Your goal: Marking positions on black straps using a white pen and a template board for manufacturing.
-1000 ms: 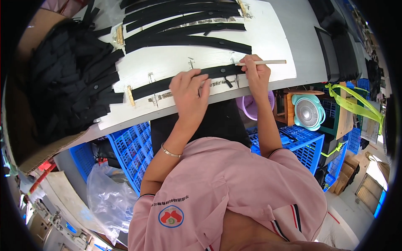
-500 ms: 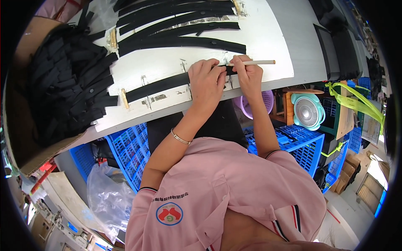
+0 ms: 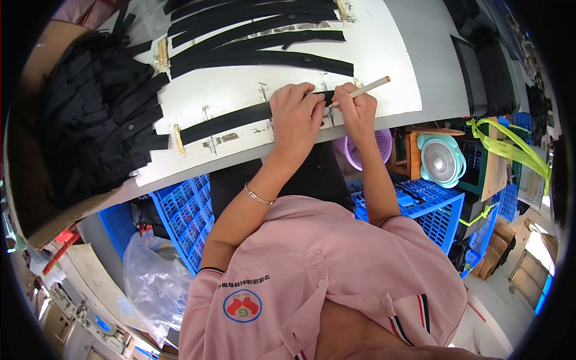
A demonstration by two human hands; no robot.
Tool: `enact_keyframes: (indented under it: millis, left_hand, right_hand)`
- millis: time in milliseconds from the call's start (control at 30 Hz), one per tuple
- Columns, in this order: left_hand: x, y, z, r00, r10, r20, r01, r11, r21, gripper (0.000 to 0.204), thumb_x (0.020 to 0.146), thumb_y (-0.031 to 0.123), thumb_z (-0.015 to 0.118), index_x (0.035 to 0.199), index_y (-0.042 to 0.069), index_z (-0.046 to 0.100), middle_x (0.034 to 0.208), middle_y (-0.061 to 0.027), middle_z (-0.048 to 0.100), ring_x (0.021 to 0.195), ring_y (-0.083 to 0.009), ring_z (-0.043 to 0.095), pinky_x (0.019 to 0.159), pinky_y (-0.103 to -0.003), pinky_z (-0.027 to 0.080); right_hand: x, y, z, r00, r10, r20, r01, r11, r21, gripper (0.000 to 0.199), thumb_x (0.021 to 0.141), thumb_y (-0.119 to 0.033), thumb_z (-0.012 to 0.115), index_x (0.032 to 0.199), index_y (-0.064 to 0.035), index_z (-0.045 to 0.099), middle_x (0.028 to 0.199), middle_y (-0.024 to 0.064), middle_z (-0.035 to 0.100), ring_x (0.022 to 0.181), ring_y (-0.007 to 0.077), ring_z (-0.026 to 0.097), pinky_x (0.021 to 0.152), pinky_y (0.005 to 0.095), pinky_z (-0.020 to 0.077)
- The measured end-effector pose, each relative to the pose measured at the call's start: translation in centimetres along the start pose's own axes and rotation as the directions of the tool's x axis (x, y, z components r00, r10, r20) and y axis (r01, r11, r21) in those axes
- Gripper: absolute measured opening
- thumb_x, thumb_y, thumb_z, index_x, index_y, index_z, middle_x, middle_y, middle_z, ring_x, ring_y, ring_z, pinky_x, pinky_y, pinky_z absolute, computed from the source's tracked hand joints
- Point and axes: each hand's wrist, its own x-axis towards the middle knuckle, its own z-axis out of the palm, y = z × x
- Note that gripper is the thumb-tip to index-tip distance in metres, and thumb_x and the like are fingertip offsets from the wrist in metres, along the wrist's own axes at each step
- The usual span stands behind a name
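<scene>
A long black strap [image 3: 225, 122] lies along the near edge of a white board [image 3: 240, 87]. My left hand [image 3: 295, 114] lies flat on the strap's right part and presses it down. Right beside it, my right hand [image 3: 356, 109] holds a thin white stick [image 3: 367, 88] like a pen, its tip down at the strap's right end. Both hands touch each other. Several more black straps [image 3: 258, 36] lie in rows on the far part of the board.
A heap of black straps [image 3: 90, 126] fills a cardboard box at the left. Below the table edge stand blue plastic crates [image 3: 180, 207], a purple basket [image 3: 367, 150], a small teal fan [image 3: 442, 159] and a clear plastic bag [image 3: 150, 282]. Black items lie at the table's right.
My left hand has slid to the right along the strap until it meets my right hand. The right hand and stick have stayed at the strap's right end.
</scene>
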Motion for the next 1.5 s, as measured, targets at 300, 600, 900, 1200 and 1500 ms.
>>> enact_keyframes:
  millis: [300,600,900,1200,1500]
  left_hand:
    - [-2.5,0.7,-2.8,0.98,-0.063,0.189,0.037,0.99,0.136,0.046,0.095,0.026,0.069,0.137,0.009,0.063,0.15,-0.0144,0.051,0.144,-0.0364,0.038,0.119,-0.064,0.013]
    - [7.3,-6.1,-0.8,0.974,0.011,0.225,-0.048,0.986,0.159,0.055,0.1,0.035,0.064,0.146,0.006,0.054,0.155,-0.025,0.045,0.15,-0.0422,0.031,0.12,-0.067,0.011]
    - [-1.7,-7.1,-12.8,0.996,-0.081,-0.022,0.084,0.97,0.229,0.057,0.078,-0.011,0.05,0.127,0.011,0.07,0.147,-0.0131,0.057,0.15,-0.0365,0.036,0.126,-0.058,0.012]
    - [-6.3,-13.8,-23.4,0.97,-0.114,-0.214,0.228,0.733,0.642,0.024,0.094,0.007,0.067,0.115,0.012,0.076,0.138,-0.0079,0.065,0.143,-0.0361,0.044,0.123,-0.054,0.021]
    - [-0.6,-6.8,-12.3,0.994,-0.035,0.101,0.019,0.988,0.154,0.014,0.094,0.007,0.068,0.104,0.002,0.075,0.098,-0.0133,0.072,0.092,-0.0293,0.069,0.083,-0.037,0.054]
  right_hand:
    - [-0.8,0.3,-0.7,0.978,0.07,-0.194,-0.041,0.988,0.147,0.026,0.1,-0.014,0.06,0.082,0.0019,0.07,0.072,0.005,0.067,0.06,0.0085,0.055,0.057,0.0245,0.0428]
    - [-0.5,0.3,-0.1,0.977,0.1,-0.187,-0.068,0.983,0.168,0.028,0.102,-0.017,0.061,0.085,0.0021,0.072,0.069,0.0026,0.062,0.057,0.0047,0.047,0.051,0.0211,0.0349]
    - [-0.4,0.2,0.0,0.969,0.123,-0.213,-0.089,0.982,0.164,0.027,0.103,-0.018,0.062,0.088,0.0014,0.073,0.068,0.0013,0.061,0.056,0.0037,0.046,0.051,0.0203,0.0337]
    - [-0.1,0.2,0.4,0.977,0.068,-0.201,-0.032,0.984,0.175,0.024,0.103,-0.015,0.062,0.091,0.0017,0.074,0.074,0.0028,0.067,0.057,0.0024,0.046,0.052,0.0202,0.0346]
    - [-0.9,-2.0,1.0,0.975,0.035,-0.219,-0.03,0.999,0.028,0.024,0.102,-0.015,0.063,0.122,-0.0067,0.072,0.077,0.0058,0.069,0.066,0.0088,0.061,0.063,0.0251,0.049]
